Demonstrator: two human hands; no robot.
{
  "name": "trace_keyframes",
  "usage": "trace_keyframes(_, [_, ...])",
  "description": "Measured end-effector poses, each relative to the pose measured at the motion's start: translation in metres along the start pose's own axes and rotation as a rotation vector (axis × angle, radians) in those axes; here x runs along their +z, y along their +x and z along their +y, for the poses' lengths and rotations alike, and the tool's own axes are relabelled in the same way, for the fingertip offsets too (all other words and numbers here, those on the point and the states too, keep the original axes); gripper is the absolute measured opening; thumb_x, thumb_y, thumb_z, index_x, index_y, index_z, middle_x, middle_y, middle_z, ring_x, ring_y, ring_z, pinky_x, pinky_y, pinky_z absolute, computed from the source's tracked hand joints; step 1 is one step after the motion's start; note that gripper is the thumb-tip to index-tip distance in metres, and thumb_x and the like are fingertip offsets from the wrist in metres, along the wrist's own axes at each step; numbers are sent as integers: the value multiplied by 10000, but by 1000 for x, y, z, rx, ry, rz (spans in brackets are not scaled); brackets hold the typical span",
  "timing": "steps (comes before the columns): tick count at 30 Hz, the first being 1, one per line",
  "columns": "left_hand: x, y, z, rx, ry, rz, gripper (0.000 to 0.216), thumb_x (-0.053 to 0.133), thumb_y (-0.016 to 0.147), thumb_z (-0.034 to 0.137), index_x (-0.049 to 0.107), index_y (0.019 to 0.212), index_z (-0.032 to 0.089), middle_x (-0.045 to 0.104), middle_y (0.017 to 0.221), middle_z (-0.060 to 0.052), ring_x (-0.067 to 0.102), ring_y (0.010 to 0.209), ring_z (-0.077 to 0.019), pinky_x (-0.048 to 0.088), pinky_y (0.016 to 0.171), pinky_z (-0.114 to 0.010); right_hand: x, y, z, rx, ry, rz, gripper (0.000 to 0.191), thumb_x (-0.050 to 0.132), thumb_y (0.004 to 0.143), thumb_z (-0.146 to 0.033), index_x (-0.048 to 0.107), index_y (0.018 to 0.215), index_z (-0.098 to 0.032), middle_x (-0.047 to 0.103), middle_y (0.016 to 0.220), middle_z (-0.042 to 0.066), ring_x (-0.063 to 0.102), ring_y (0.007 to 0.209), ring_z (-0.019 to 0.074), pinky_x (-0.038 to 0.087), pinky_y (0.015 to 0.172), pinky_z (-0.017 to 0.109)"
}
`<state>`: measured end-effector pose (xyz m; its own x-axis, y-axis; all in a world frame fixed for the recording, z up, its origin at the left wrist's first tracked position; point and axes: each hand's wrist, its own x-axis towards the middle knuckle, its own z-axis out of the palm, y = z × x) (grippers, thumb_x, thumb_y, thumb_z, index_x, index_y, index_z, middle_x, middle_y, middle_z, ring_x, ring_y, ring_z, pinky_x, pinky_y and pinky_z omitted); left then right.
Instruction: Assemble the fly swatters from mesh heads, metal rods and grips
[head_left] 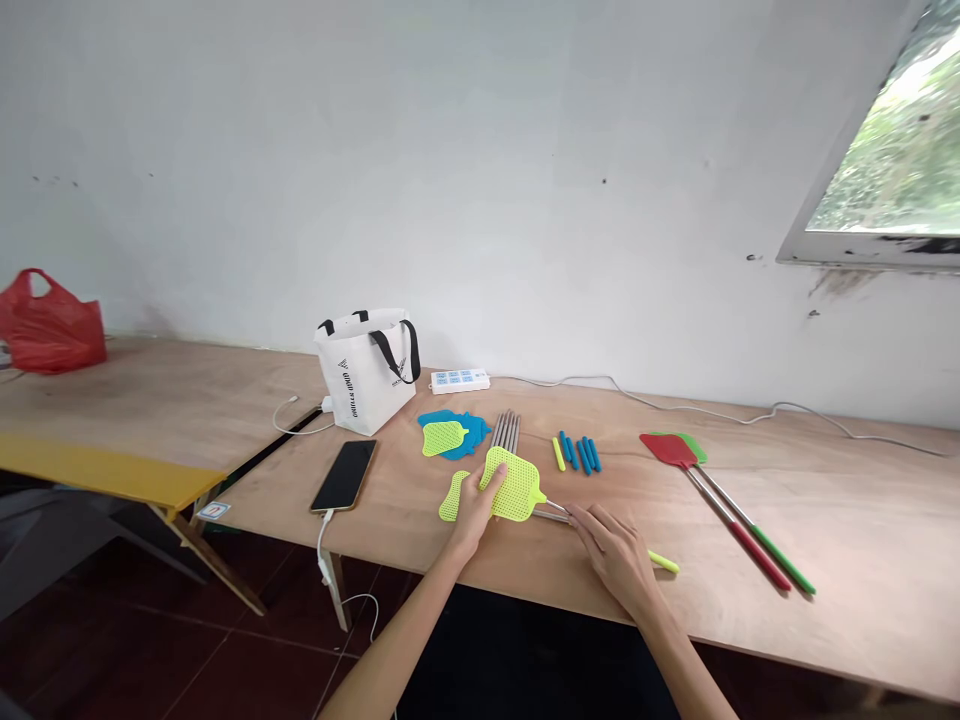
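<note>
My left hand (472, 512) is closed on a yellow-green perforated fly swatter head (517, 488), thumb on top. From the head's neck a thin metal rod (555, 505) runs to my right hand (616, 552), whose fingers are closed round it. A second rod lies just below. Beyond my right hand a yellow-green handle (664, 563) sticks out; which rod it belongs to is hidden. Another yellow-green head (452, 498) lies partly behind my left hand. Further back are a loose yellow-green head (444, 438), blue heads (475, 432) and several metal rods (507, 430).
Several blue handles (586, 457) and one yellow-green handle (559, 454) lie behind my right hand. Red (739, 530) and green (780, 558) swatters rest at right. To the left are a phone (345, 476), a white bag (367, 385) and a power strip (460, 380).
</note>
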<state>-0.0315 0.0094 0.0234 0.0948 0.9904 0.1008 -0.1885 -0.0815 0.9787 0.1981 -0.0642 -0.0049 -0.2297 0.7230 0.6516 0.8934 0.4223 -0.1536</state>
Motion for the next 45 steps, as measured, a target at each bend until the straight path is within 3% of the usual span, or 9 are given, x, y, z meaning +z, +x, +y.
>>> trace_keyframes(6, [-9, 1, 10, 134, 106, -51, 412, 728, 807, 545, 734, 970, 167, 718, 842, -65, 670, 779, -220, 504, 652, -253, 0, -1, 1, 17, 21, -41, 376, 351, 1079, -375, 705, 1136, -260, 681, 824, 27, 658, 694, 151, 428, 636, 253])
trace_keyframes(12, [17, -23, 3, 170, 292, -343, 356, 748, 781, 533, 759, 911, 201, 726, 798, -43, 672, 788, -255, 514, 685, -284, 2, 3, -10, 0, 98, -14, 337, 369, 1071, -351, 693, 1090, -260, 715, 864, 24, 689, 733, 142, 435, 611, 238])
trace_keyframes(14, [28, -28, -2, 193, 265, -326, 352, 718, 815, 537, 749, 923, 204, 724, 823, -46, 673, 828, -252, 520, 712, -282, 2, 5, -14, 18, 94, 27, 335, 375, 1069, -353, 694, 1083, -254, 714, 841, 28, 691, 724, 143, 424, 591, 237])
trace_keyframes(16, [31, -26, -3, 147, 191, -266, 384, 681, 845, 562, 722, 940, 192, 698, 783, -42, 665, 743, -224, 517, 629, -266, 1, 6, -15, 58, 83, 69, 330, 384, 1067, -356, 696, 1055, -249, 706, 811, 27, 691, 722, 148, 423, 600, 241])
trace_keyframes(20, [13, -11, 0, -1, 3, -2, 488, 672, 808, 656, 646, 907, 179, 574, 614, 16, 555, 485, -151, 383, 366, -210, 0, 7, -15, 101, 57, 94, 314, 403, 1063, -357, 700, 1033, -260, 703, 806, 19, 685, 736, 157, 436, 662, 255])
trace_keyframes(24, [-4, 0, 5, -72, -91, 162, 523, 725, 749, 665, 618, 891, 173, 530, 580, 40, 496, 443, -107, 319, 325, -169, 2, 7, -15, 108, 54, 88, 325, 398, 1066, -356, 705, 1027, -257, 712, 832, 23, 681, 735, 149, 418, 649, 253])
trace_keyframes(33, [-7, -1, 5, -57, -56, 43, 486, 740, 758, 627, 657, 903, 170, 566, 606, 23, 535, 453, -117, 317, 300, -163, 0, 6, -17, 109, 81, 71, 321, 394, 1068, -365, 696, 1082, -257, 705, 822, 17, 692, 741, 149, 440, 669, 243])
trace_keyframes(45, [-6, 4, 3, -86, -35, 54, 464, 731, 764, 627, 653, 877, 184, 531, 567, 43, 483, 413, -100, 269, 304, -163, 0, 6, -17, 89, 89, 64, 331, 386, 1068, -357, 699, 1090, -252, 707, 814, 24, 680, 700, 147, 417, 620, 232])
